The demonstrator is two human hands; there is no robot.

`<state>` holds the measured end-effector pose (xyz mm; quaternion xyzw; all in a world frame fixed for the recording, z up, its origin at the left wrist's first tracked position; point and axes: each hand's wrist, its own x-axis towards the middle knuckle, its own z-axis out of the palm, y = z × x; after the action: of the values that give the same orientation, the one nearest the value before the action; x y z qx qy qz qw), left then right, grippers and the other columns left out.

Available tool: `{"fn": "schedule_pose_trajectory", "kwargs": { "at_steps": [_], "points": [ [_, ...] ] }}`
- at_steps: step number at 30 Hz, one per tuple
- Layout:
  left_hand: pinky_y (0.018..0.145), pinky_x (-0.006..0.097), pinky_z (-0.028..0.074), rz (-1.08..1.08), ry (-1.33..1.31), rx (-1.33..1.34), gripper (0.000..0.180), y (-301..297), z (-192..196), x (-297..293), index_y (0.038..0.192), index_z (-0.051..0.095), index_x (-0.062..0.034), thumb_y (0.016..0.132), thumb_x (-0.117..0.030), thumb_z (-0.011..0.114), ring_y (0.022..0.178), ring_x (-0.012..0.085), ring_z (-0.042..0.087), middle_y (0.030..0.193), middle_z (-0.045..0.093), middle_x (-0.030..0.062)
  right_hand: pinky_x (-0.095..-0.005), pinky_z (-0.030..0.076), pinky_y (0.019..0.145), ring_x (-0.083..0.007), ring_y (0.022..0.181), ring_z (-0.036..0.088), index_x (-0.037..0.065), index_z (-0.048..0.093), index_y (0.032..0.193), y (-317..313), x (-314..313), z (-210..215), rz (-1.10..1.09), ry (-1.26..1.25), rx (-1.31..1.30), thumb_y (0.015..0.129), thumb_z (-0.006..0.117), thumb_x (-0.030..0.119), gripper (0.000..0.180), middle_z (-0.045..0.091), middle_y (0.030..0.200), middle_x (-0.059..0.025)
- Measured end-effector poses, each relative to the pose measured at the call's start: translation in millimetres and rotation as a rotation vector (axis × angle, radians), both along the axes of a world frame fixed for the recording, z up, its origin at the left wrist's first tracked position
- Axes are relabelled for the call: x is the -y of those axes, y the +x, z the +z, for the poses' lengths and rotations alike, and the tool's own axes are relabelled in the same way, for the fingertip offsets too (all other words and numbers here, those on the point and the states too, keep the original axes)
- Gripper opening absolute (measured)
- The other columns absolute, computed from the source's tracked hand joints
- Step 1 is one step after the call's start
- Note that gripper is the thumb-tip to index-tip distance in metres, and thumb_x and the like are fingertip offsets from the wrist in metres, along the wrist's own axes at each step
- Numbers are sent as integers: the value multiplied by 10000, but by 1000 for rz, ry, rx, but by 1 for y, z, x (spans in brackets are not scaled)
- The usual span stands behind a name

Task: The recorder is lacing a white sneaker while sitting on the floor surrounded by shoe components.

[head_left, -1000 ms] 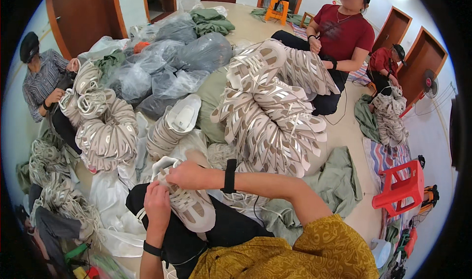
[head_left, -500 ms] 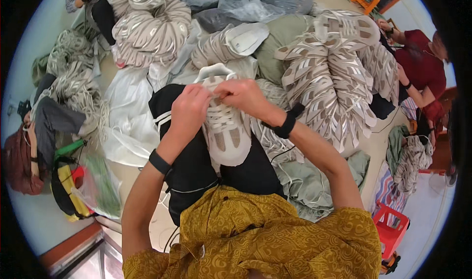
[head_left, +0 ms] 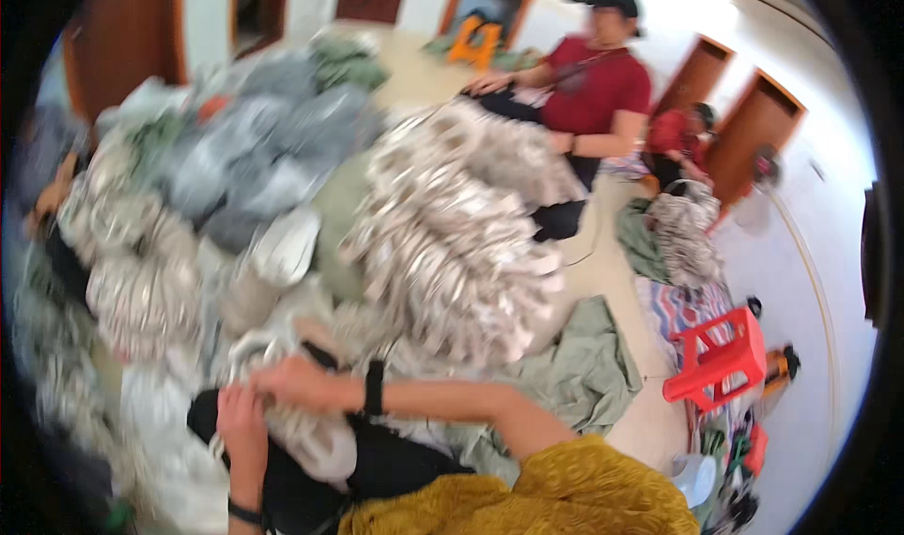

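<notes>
A beige and white laced shoe upper (head_left: 325, 448) lies across my black-trousered lap, its toe toward me. Over the top of its lacing my two hands meet, fingertips bent and pinched close together. My left hand (head_left: 242, 427) is closed at the near left side. From the right, my right hand (head_left: 297, 382) reaches over, also closed. Both seem to grip the shoelace, though motion blur and the fingers hide most of it. Beyond my hands stands a similar bundle of uppers with a pale sole-shaped face (head_left: 285, 245).
A large pile of beige uppers (head_left: 452, 252) fans out ahead, with another stack (head_left: 146, 290) at left. Grey plastic bags (head_left: 273, 139) lie behind. A person in a red shirt (head_left: 598, 92) sits across the pile. At right are green cloth (head_left: 579, 365) and a red stool (head_left: 720, 356).
My view has swung to the right and up, so the lap and hands now appear lower left, blurred. Both hands stay together at the shoe's lacing.
</notes>
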<state>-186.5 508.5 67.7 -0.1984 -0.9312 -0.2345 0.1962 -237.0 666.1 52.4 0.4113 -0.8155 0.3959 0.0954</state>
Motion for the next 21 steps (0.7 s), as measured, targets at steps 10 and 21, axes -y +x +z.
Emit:
{"fn": "schedule_pose_trajectory", "kwargs": {
  "at_steps": [10, 21],
  "points": [
    [772, 414, 432, -31, 142, -10, 119, 6, -5, -15, 764, 542, -10, 669, 48, 584, 938, 344, 513, 814, 536, 147, -378, 460, 529, -292, 626, 604, 88, 616, 932, 10, -11, 11, -216, 90, 150, 649, 547, 15, 301, 608, 662, -120],
    [736, 407, 436, -40, 150, -33, 103, 6, -4, -14, 756, 536, 1, 671, 41, 577, 886, 338, 522, 808, 537, 160, -398, 454, 510, -315, 606, 598, 102, 609, 873, 12, -7, 5, -210, 94, 80, 678, 548, 34, 215, 607, 648, -122]
  ]
}}
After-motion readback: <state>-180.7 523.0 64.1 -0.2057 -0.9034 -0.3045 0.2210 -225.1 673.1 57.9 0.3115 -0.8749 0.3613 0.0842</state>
